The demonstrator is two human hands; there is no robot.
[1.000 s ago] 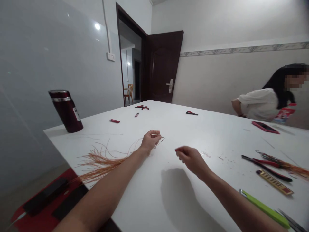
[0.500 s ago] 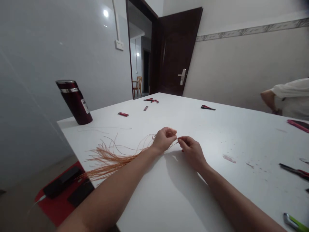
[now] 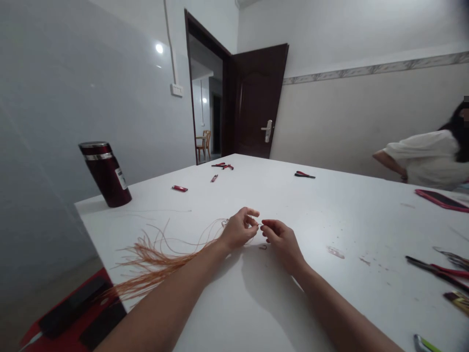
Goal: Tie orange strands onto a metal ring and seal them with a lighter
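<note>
My left hand (image 3: 240, 229) is pinched on a thin cord over the middle of the white table (image 3: 227, 298). Just to its right, my right hand (image 3: 280, 239) pinches a small dark strand that bridges the narrow gap between the fingertips. Beneath the hands lies a small curved piece (image 3: 263, 247). A bundle of orange cords (image 3: 157, 266) spreads out left of my left forearm, and some loose cords loop toward my left hand. What my fingertips cover is too small to make out.
A dark red tumbler (image 3: 108, 178) stands at the left edge. Red-handled pliers (image 3: 305, 174), a red lighter (image 3: 180, 188) and a phone (image 3: 441, 199) lie farther off. More tools (image 3: 436, 269) are at right. A person in a white top (image 3: 421, 156) is beyond the table.
The camera view has tilted up, so the scene sits lower. My hands stay close together. The small curved piece now shows on the table beneath them.
</note>
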